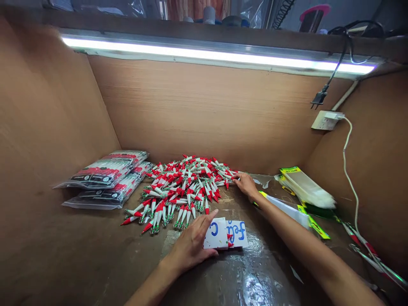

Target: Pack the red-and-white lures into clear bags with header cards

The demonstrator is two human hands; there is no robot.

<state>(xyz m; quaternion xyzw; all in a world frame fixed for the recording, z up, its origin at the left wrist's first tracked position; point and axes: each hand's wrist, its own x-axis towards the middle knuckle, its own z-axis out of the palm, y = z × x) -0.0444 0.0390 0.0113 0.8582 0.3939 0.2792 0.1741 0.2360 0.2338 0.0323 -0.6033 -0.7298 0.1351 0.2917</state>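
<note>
At the left of the brown counter (127,267), clear bags (102,172) packed with red-and-white lures lie stacked. Just to their right spreads a loose heap of lures (188,182), red and white with green hooked ends. Nearer the person, the left hand (193,240) is clamped on the left end of a white card (216,236) with blue writing, thumb at the near edge and fingers at the far one; small red tips show at the card's middle. The right hand (246,185) reaches to the heap's right edge, fingertips touching it; whether they are closed on a lure, I cannot tell. Under and beside the right forearm lies a yellow-edged packet (285,208), and behind it a pile of clear packets (299,185) with yellow tops. Farther right, a white cable (346,157) drops from a wall socket (323,120) towards a few more lures (371,255).
</note>
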